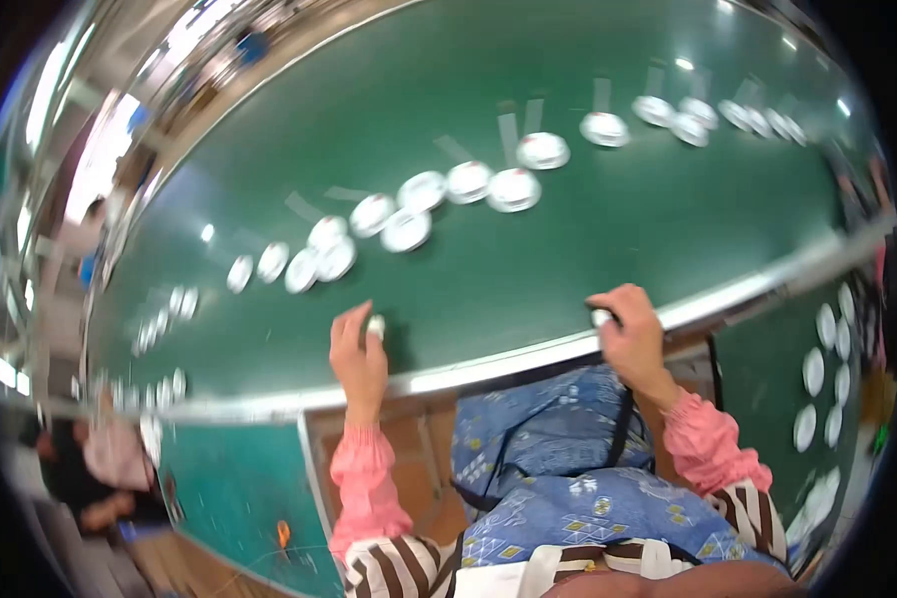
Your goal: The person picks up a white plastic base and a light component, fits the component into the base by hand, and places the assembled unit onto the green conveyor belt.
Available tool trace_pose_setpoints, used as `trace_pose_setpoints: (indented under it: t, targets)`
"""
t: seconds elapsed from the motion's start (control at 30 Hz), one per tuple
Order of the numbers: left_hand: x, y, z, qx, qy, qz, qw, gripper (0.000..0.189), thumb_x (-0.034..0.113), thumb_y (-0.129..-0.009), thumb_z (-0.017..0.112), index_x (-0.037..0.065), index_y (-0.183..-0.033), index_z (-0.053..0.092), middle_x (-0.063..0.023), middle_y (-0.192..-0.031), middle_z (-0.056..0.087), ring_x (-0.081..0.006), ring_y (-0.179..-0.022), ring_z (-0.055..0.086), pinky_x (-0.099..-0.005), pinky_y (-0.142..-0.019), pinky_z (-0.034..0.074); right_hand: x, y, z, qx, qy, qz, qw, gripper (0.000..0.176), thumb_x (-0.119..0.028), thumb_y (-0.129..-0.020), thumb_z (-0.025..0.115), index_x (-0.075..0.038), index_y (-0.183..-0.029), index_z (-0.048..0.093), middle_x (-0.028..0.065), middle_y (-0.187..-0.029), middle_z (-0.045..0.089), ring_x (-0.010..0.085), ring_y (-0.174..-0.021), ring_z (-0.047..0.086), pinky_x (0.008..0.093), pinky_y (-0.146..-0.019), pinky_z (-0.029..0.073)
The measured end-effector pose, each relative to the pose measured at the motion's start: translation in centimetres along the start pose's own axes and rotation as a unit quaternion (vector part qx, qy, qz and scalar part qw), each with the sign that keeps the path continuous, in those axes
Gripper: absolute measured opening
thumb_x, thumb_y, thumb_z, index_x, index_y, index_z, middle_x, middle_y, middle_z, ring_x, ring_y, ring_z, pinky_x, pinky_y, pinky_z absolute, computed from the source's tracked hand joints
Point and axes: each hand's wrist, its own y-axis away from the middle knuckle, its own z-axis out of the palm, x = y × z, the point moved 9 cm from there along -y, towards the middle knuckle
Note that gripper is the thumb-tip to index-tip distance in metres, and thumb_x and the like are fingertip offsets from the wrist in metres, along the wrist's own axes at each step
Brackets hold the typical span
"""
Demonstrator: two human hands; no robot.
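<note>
My left hand (357, 357) is over the front part of the green tabletop (488, 289), its thumb and fingers closed around a small white piece (376, 326). Near the table's front edge, my right hand (632, 337) is curled, with another small white piece (602, 318) at its fingertips and something dark beside it. Both pieces are too small to name. Beyond my hands, several round white disc-like items (406, 230) lie in a curved row, some overlapping. Pale strips, perhaps reflections, show behind several of them.
The metal table edge (508, 364) runs in front of my body. More white discs (813, 372) lie on a green surface at right. An orange-handled item (284, 534) rests on the lower left green surface. Another person (120, 453) is at the far left.
</note>
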Motion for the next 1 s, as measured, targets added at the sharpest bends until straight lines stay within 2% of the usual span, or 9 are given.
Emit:
trace_pose_setpoints:
  t: [0.07, 0.1, 0.2, 0.23, 0.37, 0.47, 0.6, 0.77, 1.0]
  targets:
    - [-4.2, -0.8, -3.0, 0.046, -0.063, -0.02, 0.997, 0.036, 0.001, -0.089, 0.06, 0.005, -0.123, 0.069, -0.0118, -0.116, 0.068, -0.0262, -0.102, 0.067, -0.0325, -0.078, 0.052, -1.1, -1.5, 1.2, -0.042, -0.108, 0.045, 0.992, 0.032, 0.006, -0.077, 0.063, -0.001, -0.107, 0.069, 0.0138, -0.098, 0.064, 0.0344, -0.096, 0.063, 0.0416, -0.085, 0.052]
    - [-5.8, -1.1, -4.0, 0.053, -0.081, -0.035, 0.995, 0.04, 0.003, -0.088, 0.063, 0.006, -0.127, 0.067, -0.012, -0.12, 0.066, -0.0267, -0.105, 0.065, -0.0334, -0.081, 0.052, -1.9, -2.3, 2.3, -0.087, -0.091, 0.005, 0.992, 0.042, 0.001, -0.079, 0.069, 0.0, -0.121, 0.065, 0.0167, -0.108, 0.063, 0.0352, -0.104, 0.061, 0.0419, -0.093, 0.05]
    - [-8.3, -3.1, -5.3, 0.049, -0.135, -0.047, 0.988, 0.059, 0.011, -0.084, 0.074, 0.008, -0.141, 0.057, -0.0127, -0.132, 0.06, -0.0291, -0.117, 0.06, -0.0366, -0.091, 0.051, -6.6, -5.7, 5.6, -0.114, -0.06, -0.084, 0.988, 0.061, -0.003, -0.078, 0.074, -0.002, -0.137, 0.057, 0.0177, -0.123, 0.06, 0.0364, -0.116, 0.056, 0.0418, -0.101, 0.047]
    - [-8.6, -3.9, -5.2, 0.042, -0.156, -0.043, 0.986, 0.07, 0.015, -0.081, 0.078, 0.009, -0.146, 0.052, -0.013, -0.137, 0.057, -0.0304, -0.122, 0.057, -0.0381, -0.095, 0.049, -7.2, -6.9, 7.8, -0.143, -0.034, -0.129, 0.981, 0.078, -0.012, -0.077, 0.08, -0.006, -0.148, 0.048, 0.02, -0.137, 0.051, 0.0388, -0.126, 0.05, 0.0448, -0.107, 0.043]
    - [-11.9, -8.3, -3.9, -0.017, -0.197, -0.066, 0.978, 0.105, 0.028, -0.071, 0.089, 0.016, -0.159, 0.034, -0.0157, -0.152, 0.045, -0.0354, -0.141, 0.042, -0.0492, -0.111, 0.04, -9.4, -11.9, 15.3, -0.154, 0.013, -0.161, 0.975, 0.087, -0.024, -0.076, 0.083, -0.01, -0.152, 0.043, 0.0227, -0.143, 0.046, 0.0414, -0.129, 0.046, 0.0511, -0.103, 0.042]
    - [-13.3, -11.0, -2.0, -0.097, -0.219, -0.056, 0.969, 0.113, 0.039, -0.069, 0.09, 0.017, -0.161, 0.029, -0.0154, -0.156, 0.04, -0.0351, -0.147, 0.034, -0.061, -0.108, 0.036, -10.5, -14.4, 19.5, -0.176, 0.058, -0.169, 0.968, 0.091, -0.03, -0.076, 0.085, -0.013, -0.154, 0.041, 0.0235, -0.146, 0.043, 0.0411, -0.132, 0.044, 0.0546, -0.102, 0.041]
    - [-14.3, -12.6, -0.5, -0.163, -0.187, -0.073, 0.966, 0.112, 0.039, -0.066, 0.092, 0.019, -0.16, 0.034, -0.0138, -0.154, 0.043, -0.0331, -0.146, 0.035, -0.0604, -0.108, 0.036, -11.9, -15.8, 22.1, -0.182, 0.105, -0.17, 0.963, 0.086, -0.027, -0.078, 0.084, -0.014, -0.153, 0.044, 0.0192, -0.148, 0.044, 0.0379, -0.133, 0.045, 0.053, -0.101, 0.04]
    - [-13.0, -10.1, -1.0, -0.117, -0.114, -0.061, 0.985, 0.079, 0.032, -0.071, 0.089, 0.011, -0.14, 0.057, -0.0127, -0.125, 0.056, -0.0349, -0.119, 0.057, -0.049, -0.098, 0.046, -12.3, -15.1, 23.1, -0.161, 0.066, -0.225, 0.959, 0.076, -0.02, -0.079, 0.081, -0.012, -0.147, 0.05, 0.015, -0.141, 0.048, 0.0356, -0.125, 0.049, 0.0518, -0.091, 0.042]
    - [-7.5, -8.9, 0.2, -0.069, -0.152, -0.072, 0.983, 0.091, 0.042, -0.071, 0.087, 0.01, -0.147, 0.049, -0.0139, -0.126, 0.056, -0.0345, -0.121, 0.055, -0.0536, -0.093, 0.044, -14.1, -13.8, 23.0, -0.183, 0.035, -0.201, 0.962, 0.074, -0.023, -0.077, 0.083, -0.013, -0.143, 0.053, 0.0143, -0.129, 0.049, 0.0337, -0.115, 0.051, 0.0499, -0.086, 0.041]
